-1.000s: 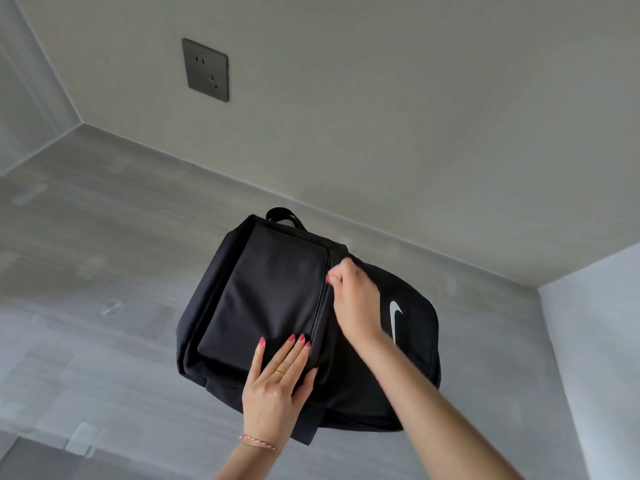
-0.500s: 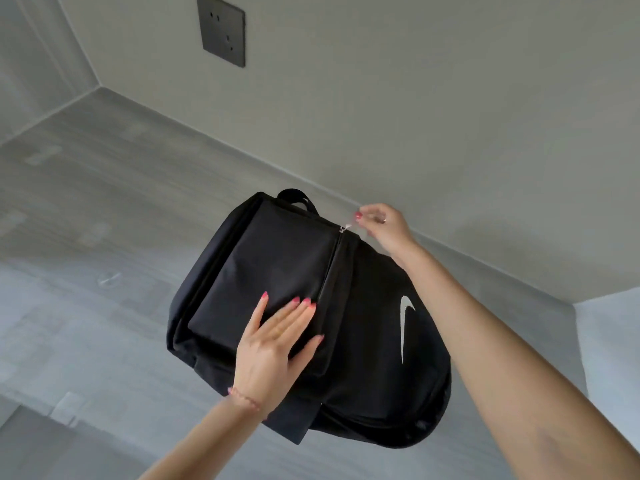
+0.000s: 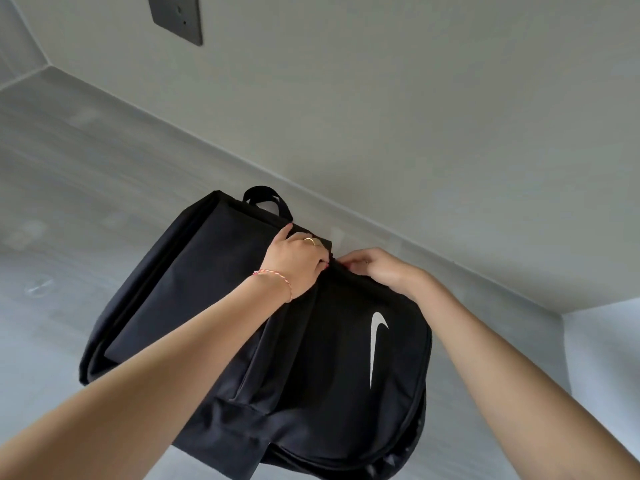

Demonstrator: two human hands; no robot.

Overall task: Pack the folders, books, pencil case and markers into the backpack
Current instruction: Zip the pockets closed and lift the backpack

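Grey worktop (image 3: 86, 188) against the wall carries the backpack (image 3: 214, 306), long axis running away from the person, both hands meeting at its far top edge, left hand (image 3: 298, 261) and right hand (image 3: 377, 268) each pinching fabric there.

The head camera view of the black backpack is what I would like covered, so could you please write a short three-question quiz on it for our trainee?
1. True or false: the white swoosh logo on the black fabric backpack lies nearer the right hand than the left hand.
2. Which hand wears the red-and-white cord bracelet?
A. left
B. right
C. neither
3. Fill in: both hands grip the backpack near its ____ end, by the black carry loop.

Key: 1 true; 2 A; 3 top.
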